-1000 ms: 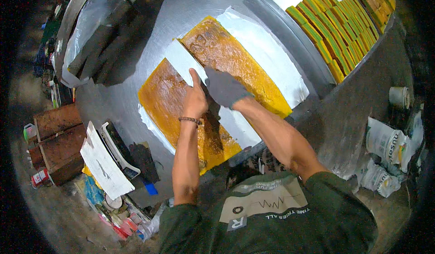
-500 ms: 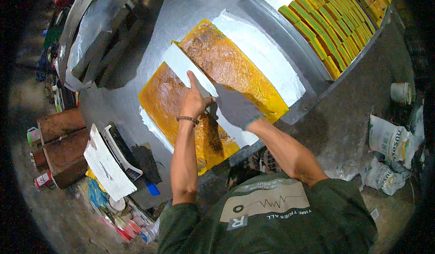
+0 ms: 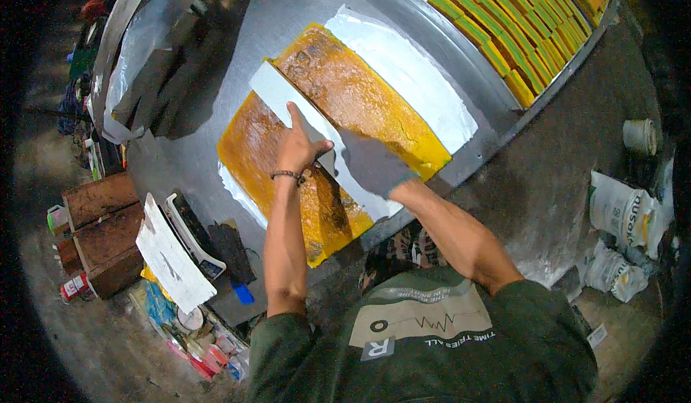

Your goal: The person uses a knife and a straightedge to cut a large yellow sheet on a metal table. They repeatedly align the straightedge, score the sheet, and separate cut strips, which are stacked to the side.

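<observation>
Along the gap between the left slab (image 3: 248,140) and the right slab (image 3: 360,90), both yellow with glossy brown tops, lay a flat pale strip (image 3: 273,90). The left hand (image 3: 297,147) rested on the strip with its index finger extended along the surface and its thumb spread toward the right hand (image 3: 374,169); whether its grip was closed on the strip could not be told. The right hand, in a dark grey glove, was beside the strip, near the right slab; the glove concealed its grip, so its state could not be determined.

White sheeting (image 3: 414,72) extended beyond the slabs on the grey metal counter (image 3: 295,7). At upper right, a metal tray (image 3: 432,32) contained rows of yellow, green and brown slices (image 3: 504,39). Left of the forearms, a white board (image 3: 173,255) was tilted near brown boxes (image 3: 108,230). At far right stood a pale bucket (image 3: 639,137).
</observation>
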Motion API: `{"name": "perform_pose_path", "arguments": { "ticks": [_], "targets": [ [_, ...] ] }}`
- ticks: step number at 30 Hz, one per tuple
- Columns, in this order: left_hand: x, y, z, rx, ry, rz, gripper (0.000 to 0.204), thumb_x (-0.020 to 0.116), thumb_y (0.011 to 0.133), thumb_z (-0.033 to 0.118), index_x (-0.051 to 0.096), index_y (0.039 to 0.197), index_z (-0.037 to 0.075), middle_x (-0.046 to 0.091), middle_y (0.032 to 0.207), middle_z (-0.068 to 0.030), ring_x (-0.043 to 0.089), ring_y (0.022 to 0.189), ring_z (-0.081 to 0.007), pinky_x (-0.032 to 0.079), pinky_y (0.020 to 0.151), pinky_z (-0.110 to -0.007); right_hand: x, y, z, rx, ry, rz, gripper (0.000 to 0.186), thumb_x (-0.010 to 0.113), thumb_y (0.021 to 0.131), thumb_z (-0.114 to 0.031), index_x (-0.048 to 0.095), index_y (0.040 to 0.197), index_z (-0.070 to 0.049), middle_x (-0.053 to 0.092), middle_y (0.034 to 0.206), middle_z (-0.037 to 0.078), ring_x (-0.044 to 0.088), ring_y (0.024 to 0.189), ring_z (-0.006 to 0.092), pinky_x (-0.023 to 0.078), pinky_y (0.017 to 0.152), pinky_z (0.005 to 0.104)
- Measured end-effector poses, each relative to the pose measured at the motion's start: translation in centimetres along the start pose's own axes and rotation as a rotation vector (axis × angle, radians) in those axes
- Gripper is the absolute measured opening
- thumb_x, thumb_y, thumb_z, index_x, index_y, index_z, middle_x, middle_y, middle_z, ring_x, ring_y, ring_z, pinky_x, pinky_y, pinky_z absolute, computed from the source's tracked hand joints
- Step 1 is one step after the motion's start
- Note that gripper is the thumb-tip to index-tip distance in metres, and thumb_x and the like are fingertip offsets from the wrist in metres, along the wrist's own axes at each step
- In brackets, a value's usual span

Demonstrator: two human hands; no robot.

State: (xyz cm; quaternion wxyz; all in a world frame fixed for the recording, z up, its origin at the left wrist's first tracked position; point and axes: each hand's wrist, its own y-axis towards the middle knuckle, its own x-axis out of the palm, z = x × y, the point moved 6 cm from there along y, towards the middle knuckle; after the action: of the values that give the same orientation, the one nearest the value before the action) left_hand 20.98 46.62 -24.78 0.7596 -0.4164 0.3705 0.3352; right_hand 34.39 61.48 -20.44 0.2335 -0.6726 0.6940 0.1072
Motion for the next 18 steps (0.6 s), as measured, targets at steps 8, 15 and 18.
{"name": "perform_pose_path", "arguments": {
  "ticks": [8,15,18],
  "targets": [
    [0.0,0.5,-0.3,0.035,0.052,0.023,0.13,0.09,0.075,0.027,-0.004,0.16,-0.003,0.067,0.114,-0.0351,0.072,0.093,-0.0396,0.06,0.077,-0.043,0.1,-3.6,1.4,0.087,-0.031,-0.068,0.039,0.051,0.102,-0.019,0.047,0.137,-0.002,0.067,0.093,0.032,0.066,0.089,0.0508,0.051,0.078,0.0601],
    [0.2,0.9,-0.9,-0.028,-0.018,-0.042,0.138,0.093,0.071,0.035,-0.006,0.157,-0.008,0.067,0.104,-0.0394,0.07,0.097,-0.0478,0.056,0.089,-0.047,0.7,-5.9,2.9,-0.023,-0.048,0.033,0.038,0.052,0.101,-0.019,0.047,0.134,0.002,0.067,0.097,0.031,0.066,0.093,0.0496,0.051,0.082,0.0588],
    [0.1,0.9,-0.7,0.035,-0.002,-0.002,0.138,0.093,0.072,0.034,-0.007,0.157,-0.008,0.067,0.104,-0.039,0.07,0.096,-0.0471,0.057,0.088,-0.046,0.1,-7.3,2.6,-0.078,-0.035,0.084,0.037,0.051,0.101,-0.019,0.048,0.132,0.001,0.067,0.1,0.031,0.066,0.094,0.0489,0.051,0.082,0.0579]
  ]
}}
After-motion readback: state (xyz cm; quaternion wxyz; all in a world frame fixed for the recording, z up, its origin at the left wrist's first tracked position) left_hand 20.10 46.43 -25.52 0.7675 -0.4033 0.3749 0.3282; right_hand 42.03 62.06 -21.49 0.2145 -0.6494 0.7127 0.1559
